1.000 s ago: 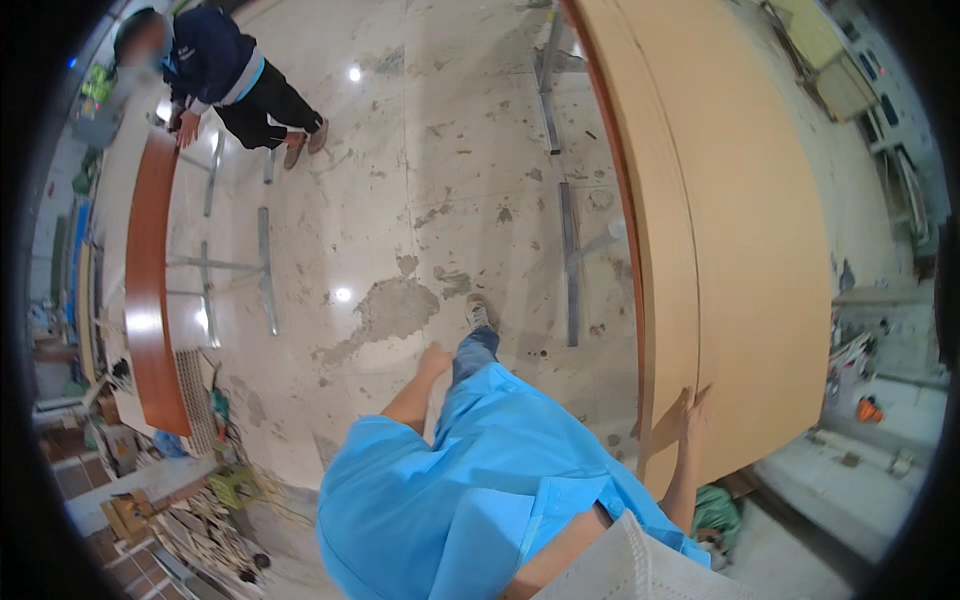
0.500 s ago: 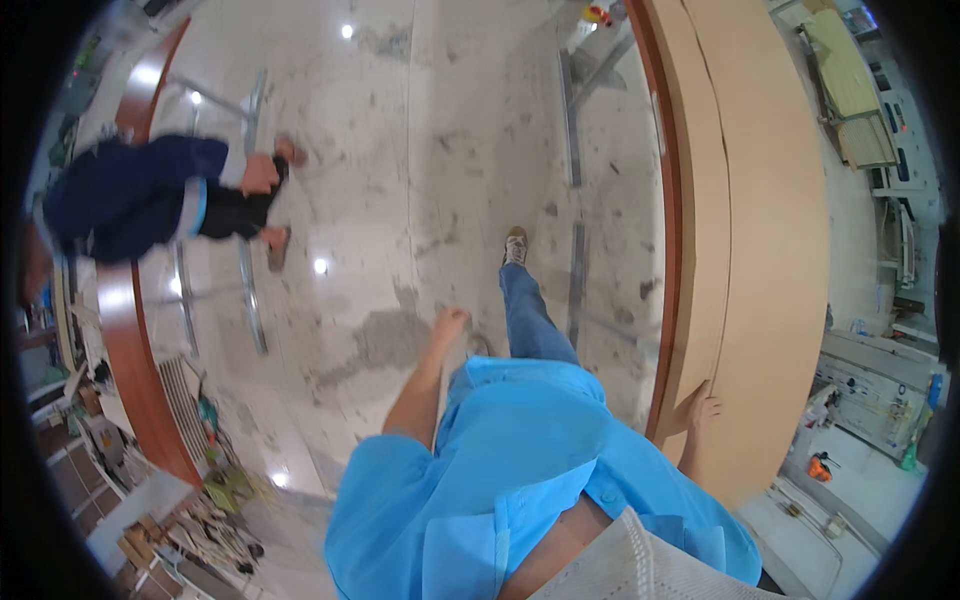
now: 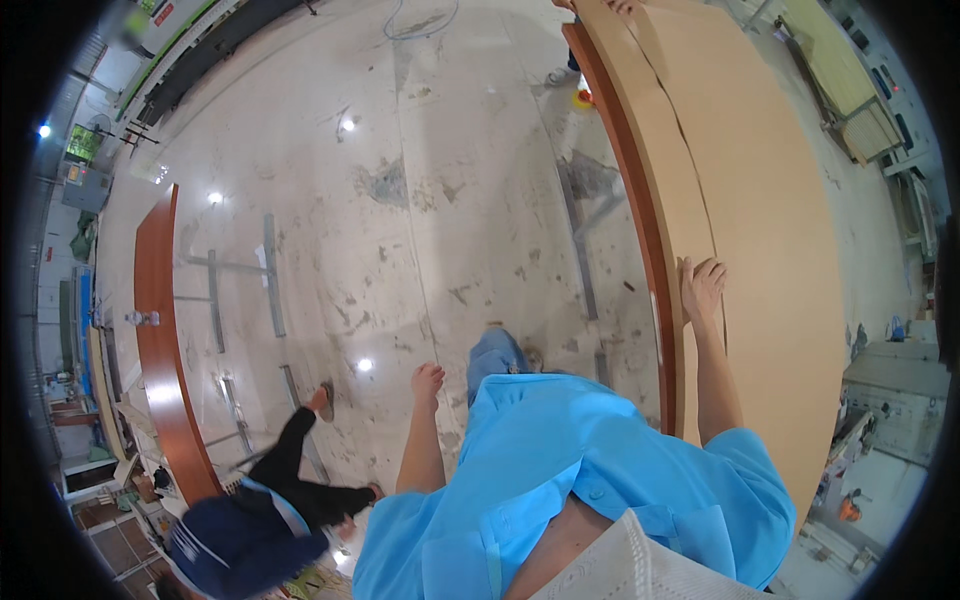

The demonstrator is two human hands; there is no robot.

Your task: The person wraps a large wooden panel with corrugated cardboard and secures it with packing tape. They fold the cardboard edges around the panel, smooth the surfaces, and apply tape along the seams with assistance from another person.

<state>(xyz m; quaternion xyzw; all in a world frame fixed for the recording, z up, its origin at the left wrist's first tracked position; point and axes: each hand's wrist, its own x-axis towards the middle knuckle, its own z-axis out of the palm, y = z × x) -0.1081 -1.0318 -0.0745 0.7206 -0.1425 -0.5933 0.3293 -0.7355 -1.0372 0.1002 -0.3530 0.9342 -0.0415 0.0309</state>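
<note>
The right hand (image 3: 705, 288) has been moved forward along the beige board (image 3: 780, 250) from a spot beside the blue shirt (image 3: 560, 450); contact is thus made well ahead of the body, and the board's far end has come into view, where another person's hand (image 3: 622, 6) is laid on it; a co-worker (image 3: 230, 545), seen level or ahead at left before, is now found at lower left.

The board is placed at the person's right, broad face up; its long axis is run from near to far, bowed by the lens, with a brown edge (image 3: 648, 220) turned inward and a dark seam (image 3: 690, 150) drawn lengthwise.

The right hand is rested beside the seam; whether anything is gripped cannot be told; the left hand (image 3: 427, 383) is held loosely curled over the floor (image 3: 480, 130), nothing seen in it.
</note>
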